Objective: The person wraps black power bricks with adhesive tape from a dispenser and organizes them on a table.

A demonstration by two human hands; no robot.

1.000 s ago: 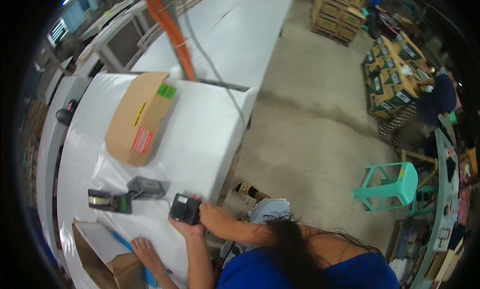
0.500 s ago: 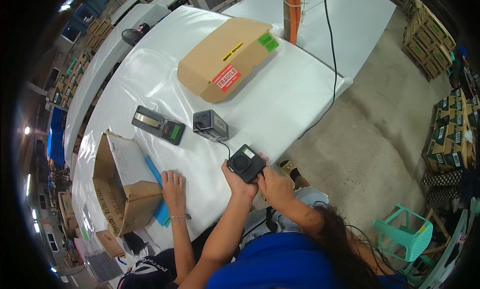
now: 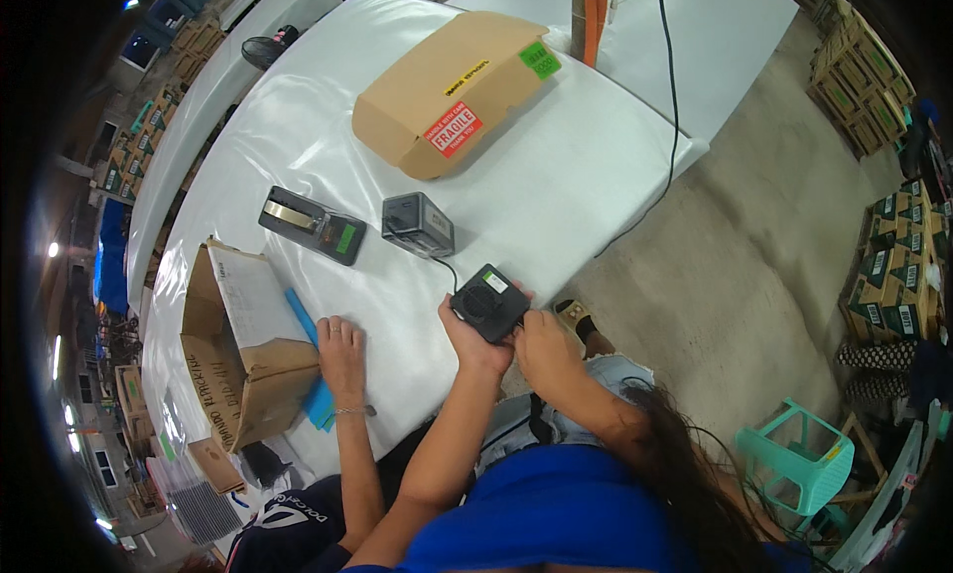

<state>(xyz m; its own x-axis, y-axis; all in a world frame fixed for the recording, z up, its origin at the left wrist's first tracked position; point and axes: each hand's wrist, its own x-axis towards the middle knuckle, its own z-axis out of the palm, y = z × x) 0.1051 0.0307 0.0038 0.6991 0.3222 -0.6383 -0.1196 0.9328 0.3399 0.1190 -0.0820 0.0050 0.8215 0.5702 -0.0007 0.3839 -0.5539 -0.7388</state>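
Note:
A black square device [image 3: 490, 303] with a round grille and a small white-green label rests in my left hand [image 3: 480, 347], whose fingers wrap it from beneath and the side. My right hand [image 3: 552, 356] is closed at the device's lower right edge; its fingertips are partly hidden there. From the device a thin dark cable [image 3: 449, 267] runs up to a grey-black box-shaped unit [image 3: 418, 224] standing on the table. Left of that unit lies a flat black device [image 3: 312, 225] with a shiny metal strip and a green label.
The table [image 3: 556, 206] has a shiny white cover. A brown carton [image 3: 407, 111] with red and green stickers stands at the back, an open carton [image 3: 273, 374] at the left. Beside it are blue strips [image 3: 320, 406] and another person's hand [image 3: 342, 359]. A green stool [image 3: 794, 459] stands at right.
The whole view has shifted a little, so table items appear higher. The black device is turned slightly in my left hand. My right hand's fingers have shifted along its lower right edge.

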